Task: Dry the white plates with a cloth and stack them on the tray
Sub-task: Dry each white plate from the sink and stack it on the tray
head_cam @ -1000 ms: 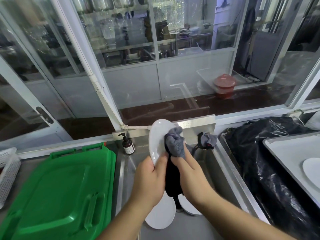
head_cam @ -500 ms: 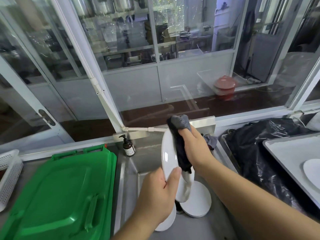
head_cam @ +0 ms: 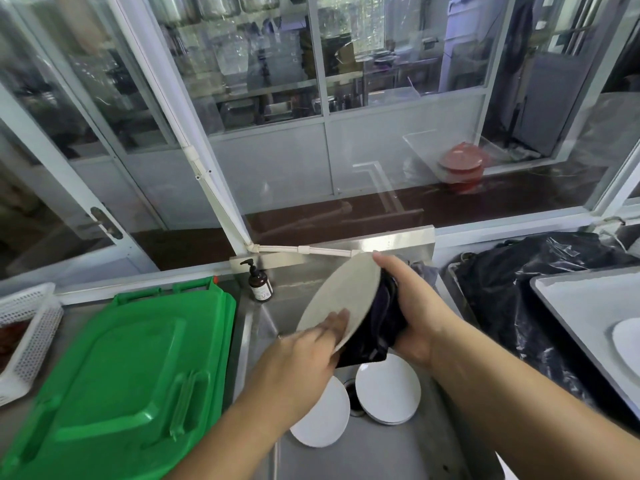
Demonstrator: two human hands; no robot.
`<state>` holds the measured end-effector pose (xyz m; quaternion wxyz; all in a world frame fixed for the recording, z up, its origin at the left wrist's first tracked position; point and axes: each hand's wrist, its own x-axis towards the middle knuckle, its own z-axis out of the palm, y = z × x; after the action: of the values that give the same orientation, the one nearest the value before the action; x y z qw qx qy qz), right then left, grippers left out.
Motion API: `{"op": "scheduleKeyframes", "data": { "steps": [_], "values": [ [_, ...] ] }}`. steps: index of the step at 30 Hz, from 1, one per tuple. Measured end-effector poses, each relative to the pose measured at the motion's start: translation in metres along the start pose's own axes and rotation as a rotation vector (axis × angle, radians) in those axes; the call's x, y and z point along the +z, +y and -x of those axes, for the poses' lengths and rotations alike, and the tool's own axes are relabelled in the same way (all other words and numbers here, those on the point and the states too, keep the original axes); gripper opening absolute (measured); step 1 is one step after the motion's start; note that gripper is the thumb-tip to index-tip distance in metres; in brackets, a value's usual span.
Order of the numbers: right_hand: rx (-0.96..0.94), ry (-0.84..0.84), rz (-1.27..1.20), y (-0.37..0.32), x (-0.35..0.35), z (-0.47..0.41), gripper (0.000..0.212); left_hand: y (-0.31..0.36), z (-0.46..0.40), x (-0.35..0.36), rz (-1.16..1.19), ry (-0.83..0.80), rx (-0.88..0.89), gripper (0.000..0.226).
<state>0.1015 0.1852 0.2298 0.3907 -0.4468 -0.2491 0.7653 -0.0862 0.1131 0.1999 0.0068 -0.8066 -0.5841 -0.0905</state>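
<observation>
Held white plate (head_cam: 341, 297) tilted over the steel sink (head_cam: 381, 455), underside turned toward the camera, upper rim pointing up and to the right. Left hand (head_cam: 304, 355) at the lower rim, fingers lying fairly straight across the plate's back, thumb hidden behind it; cannot tell whether pinched or only propped. Right hand (head_cam: 412, 310) curled round a dark cloth (head_cam: 375, 329), pressing it against the plate's far face, forefinger reaching up to the top rim. Cloth bunched between palm and plate, a loose end hanging below the lower rim.

Down in the sink basin, two more white plates: one (head_cam: 322, 415) partly covered by the left forearm, the other (head_cam: 388, 389) to its right, seemingly resting on a further plate whose edge just shows. Dark drain opening (head_cam: 353, 398) between them.

At the right edge, a pale tray (head_cam: 571, 306) with one white plate (head_cam: 627, 341) lying on it, cut off by the frame. Tray resting over a black plastic bag (head_cam: 512, 289), crumpled and glossy.

Brown pump bottle (head_cam: 259, 285) upright on the sink's back left corner. Left of the sink, a green plastic lid (head_cam: 114, 375) with moulded handles, lying flat. Farther left, a white perforated basket (head_cam: 26, 337). Behind everything, a glazed window (head_cam: 311, 133) with white frames; beyond the glass, a red lidded pot (head_cam: 462, 166) on the floor.
</observation>
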Motion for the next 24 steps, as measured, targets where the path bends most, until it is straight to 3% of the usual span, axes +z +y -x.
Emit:
{"op": "scheduleKeyframes", "data": {
  "steps": [4,7,9,13,15,17,22,24],
  "values": [
    [-0.001,0.031,-0.027,-0.002,-0.013,0.003,0.038,0.010,0.001,0.008,-0.122,0.130,0.064,0.073],
    [0.017,0.076,-0.025,0.004,-0.027,0.000,0.032,0.018,0.005,0.019,-0.119,0.174,0.077,0.061],
    [0.023,0.098,-0.023,0.013,-0.037,-0.004,0.030,0.023,0.011,0.024,-0.091,0.172,0.053,0.049],
    [0.014,0.149,-0.021,0.029,-0.056,-0.015,0.029,0.022,0.024,0.032,0.043,0.061,-0.022,0.061],
    [0.016,0.172,-0.035,0.033,-0.063,-0.017,0.029,0.015,0.031,0.039,0.193,0.080,-0.125,0.067],
    [0.008,0.193,-0.049,0.038,-0.068,-0.015,0.028,0.008,0.032,0.044,0.410,0.194,-0.350,0.065],
    [-0.006,0.219,-0.052,0.047,-0.070,0.004,0.022,0.002,0.002,0.035,1.405,0.285,-0.900,0.021],
    [0.002,0.238,-0.064,0.050,-0.069,0.013,0.023,-0.008,-0.002,0.035,1.529,0.250,-0.979,0.019]
  ]
}}
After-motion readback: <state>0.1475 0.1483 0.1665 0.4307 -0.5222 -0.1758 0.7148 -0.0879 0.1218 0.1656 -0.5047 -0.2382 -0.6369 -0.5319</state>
